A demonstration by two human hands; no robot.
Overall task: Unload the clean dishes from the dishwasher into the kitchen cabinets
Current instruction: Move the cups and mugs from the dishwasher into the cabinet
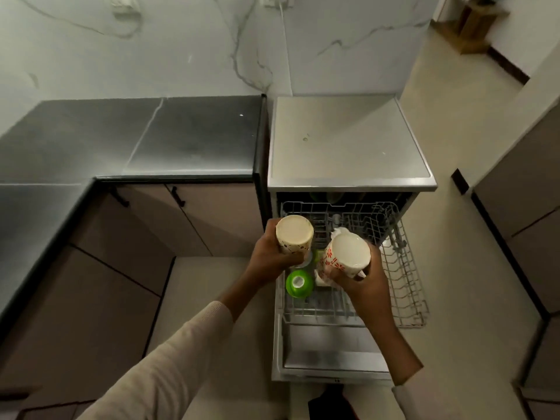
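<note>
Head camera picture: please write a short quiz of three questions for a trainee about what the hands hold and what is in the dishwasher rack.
1. True or false: each hand holds a floral cup.
2. Which item remains in the pulled-out rack below the hands? A) a green item B) a black pan C) a blue jug
3. Fill in: the lower cabinet doors beside the dishwasher are ____ (open/closed).

Key
1. True: the left hand grips one floral cup, and the right hand grips the other floral cup.
2. A: the green item sits in the rack.
3. closed
</note>
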